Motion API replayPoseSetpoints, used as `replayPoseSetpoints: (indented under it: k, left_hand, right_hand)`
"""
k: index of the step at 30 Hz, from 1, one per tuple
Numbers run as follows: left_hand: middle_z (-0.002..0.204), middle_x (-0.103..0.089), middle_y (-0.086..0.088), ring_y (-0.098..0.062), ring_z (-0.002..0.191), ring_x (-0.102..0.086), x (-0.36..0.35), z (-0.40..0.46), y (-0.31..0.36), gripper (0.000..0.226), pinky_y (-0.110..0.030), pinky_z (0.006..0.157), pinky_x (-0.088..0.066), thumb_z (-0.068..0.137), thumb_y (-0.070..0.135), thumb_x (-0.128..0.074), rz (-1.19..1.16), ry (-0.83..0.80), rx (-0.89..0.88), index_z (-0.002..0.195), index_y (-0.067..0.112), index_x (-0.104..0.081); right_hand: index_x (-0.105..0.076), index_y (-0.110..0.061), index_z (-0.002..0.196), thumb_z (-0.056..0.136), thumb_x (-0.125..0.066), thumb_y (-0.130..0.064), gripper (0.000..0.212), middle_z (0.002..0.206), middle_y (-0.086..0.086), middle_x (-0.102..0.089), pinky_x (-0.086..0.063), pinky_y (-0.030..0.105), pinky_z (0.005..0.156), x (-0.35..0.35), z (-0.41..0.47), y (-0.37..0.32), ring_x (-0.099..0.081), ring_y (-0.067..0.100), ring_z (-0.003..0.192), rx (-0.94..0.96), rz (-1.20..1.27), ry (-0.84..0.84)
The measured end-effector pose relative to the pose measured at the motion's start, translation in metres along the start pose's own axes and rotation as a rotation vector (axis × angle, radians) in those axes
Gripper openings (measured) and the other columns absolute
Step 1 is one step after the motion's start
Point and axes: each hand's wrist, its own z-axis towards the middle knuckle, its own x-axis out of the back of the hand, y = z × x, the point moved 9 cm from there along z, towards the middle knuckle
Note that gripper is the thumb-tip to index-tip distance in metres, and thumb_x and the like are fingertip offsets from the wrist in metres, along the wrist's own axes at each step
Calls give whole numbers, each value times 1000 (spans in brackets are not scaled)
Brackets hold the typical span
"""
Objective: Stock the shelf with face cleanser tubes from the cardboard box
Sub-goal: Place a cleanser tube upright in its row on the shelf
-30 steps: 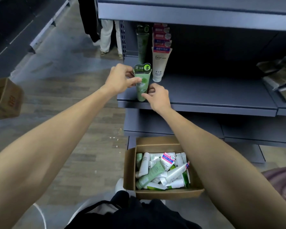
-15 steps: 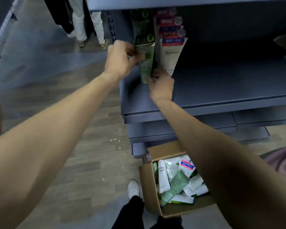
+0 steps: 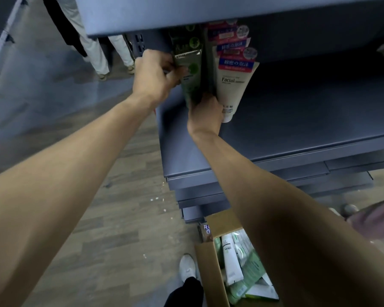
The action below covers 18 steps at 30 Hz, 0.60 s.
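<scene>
A green face cleanser tube stands at the left end of the dark blue shelf, in front of more green tubes. My left hand grips its upper left edge. My right hand holds its lower end from below. Right beside it stands a row of white "Facial" tubes with red and blue tops. The open cardboard box sits on the floor at the bottom, filled with several white and green tubes; my right forearm hides part of it.
The shelf board above overhangs the tubes. Lower shelves jut out under my right arm. A person's legs stand in the aisle at the upper left. My white shoe is on the wooden floor beside the box.
Both hands carried the green tube from the shelf's front edge back against the row of green tubes. The view has moved closer to the shelf and the box has shifted to the lower right.
</scene>
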Motion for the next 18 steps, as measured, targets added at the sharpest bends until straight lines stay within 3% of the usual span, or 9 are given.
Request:
replayPoseSetpoints:
  k: [4,8,13,18]
  left_hand:
    - [74,-72,-16,-24,70,-73,-1,7,-6,50,-45,62,-58,69,51,-62,-40,-1,37,80,3,-72]
    - [75,-72,-16,-20,67,-72,-4,12,-8,49,-44,65,-59,70,49,-64,-45,-17,35,80,1,-71]
    - [77,-74,-14,-26,72,-73,-4,14,-10,49,-45,68,-60,68,48,-66,-67,-3,55,79,1,-71]
    - [79,-74,-13,-24,76,-73,-5,14,-7,39,-43,67,-60,72,40,-69,-60,13,53,80,2,-72]
  right_hand:
    - [-53,-7,127,102,-44,-17,28,127,9,-60,-31,23,71,0,3,-2,-58,26,117,-36,-9,-23]
    - [-55,-5,124,101,-45,-15,26,125,11,-61,-37,26,73,1,4,-3,-59,28,115,-81,39,-26]
    - [-53,-5,126,101,-48,-13,27,128,11,-60,-46,29,88,-1,5,-6,-58,27,118,-84,30,-46]
    - [-54,-5,126,101,-46,-13,27,128,10,-59,-44,28,87,-3,8,-10,-57,26,118,-50,10,-76]
